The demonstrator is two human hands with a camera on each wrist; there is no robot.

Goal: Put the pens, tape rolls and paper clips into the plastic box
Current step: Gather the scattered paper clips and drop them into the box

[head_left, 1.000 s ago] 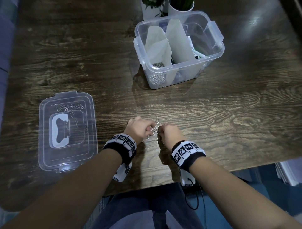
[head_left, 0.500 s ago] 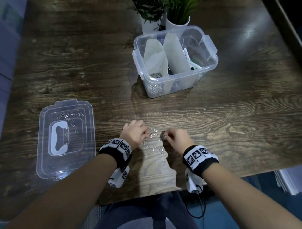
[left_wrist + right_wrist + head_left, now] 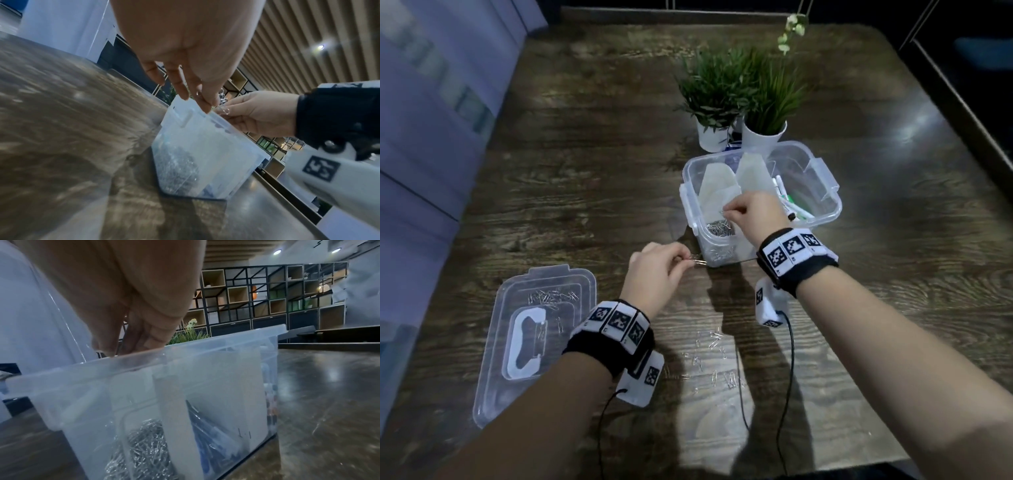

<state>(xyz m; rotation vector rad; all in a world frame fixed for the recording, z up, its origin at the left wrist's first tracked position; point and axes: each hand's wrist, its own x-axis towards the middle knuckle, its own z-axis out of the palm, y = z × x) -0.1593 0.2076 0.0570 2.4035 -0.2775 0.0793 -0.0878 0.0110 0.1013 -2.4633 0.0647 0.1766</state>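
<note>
Dark wooden table (image 3: 585, 205) lay under both hands: the right hand (image 3: 751, 214) pinched paper clips (image 3: 723, 213) over the plastic box (image 3: 828, 192), the left hand (image 3: 654, 270) pinched more just short of its rim, so an early release would likely scatter them outside.

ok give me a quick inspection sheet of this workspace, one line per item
surface: dark wooden table, glossy.
job's things: clear plastic box open; paper clips piled in its near-left compartment; pens at its right; tape rolls not discernible; loose clips on the table.
clutter: box lid lying flat at left with a few clips on it; two potted plants behind the box.
hands: right hand pinches clips over the box; left hand pinches clips beside it.
cables: black wrist-camera leads hang over the table.
surroundings: cube shelving, slatted ceiling.
</note>
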